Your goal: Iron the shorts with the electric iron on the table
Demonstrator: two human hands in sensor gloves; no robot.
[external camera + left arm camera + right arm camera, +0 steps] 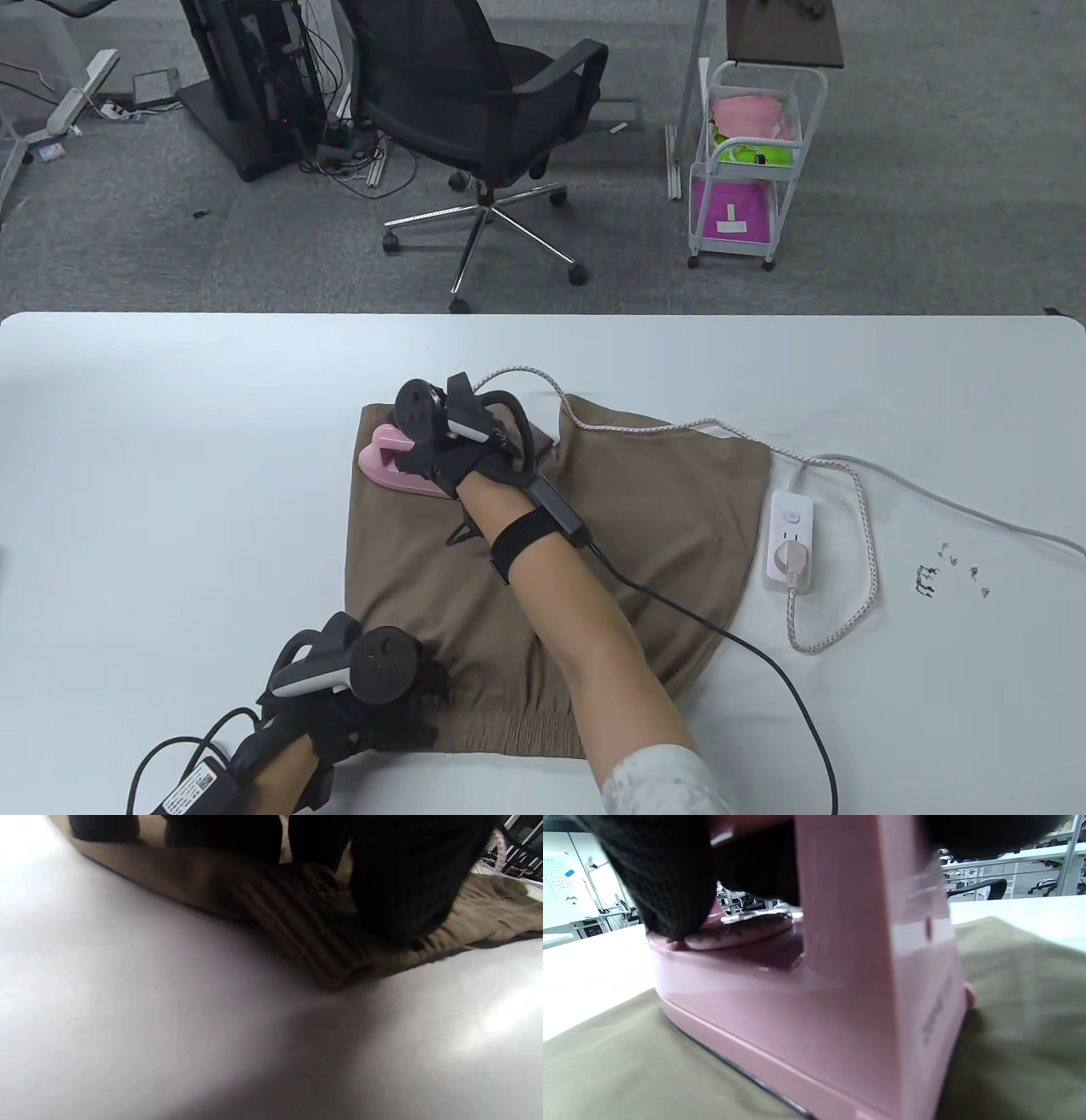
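The right hand [441, 458] is closing its grip round the handle of the pink iron [394, 465], running it flat over the far-left corner of the brown shorts [594, 543] spread on the desk [170, 441]. The left hand [339, 713] is pressing straight fingers on the waistband [305, 938], likely stopping the cloth from sliding.

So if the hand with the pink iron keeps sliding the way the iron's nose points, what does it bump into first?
Probably nothing soon: the right hand aims the pink iron toward the shorts' far-left edge, then bare white table. The way looks free.

overhead table view, wrist views low (close)
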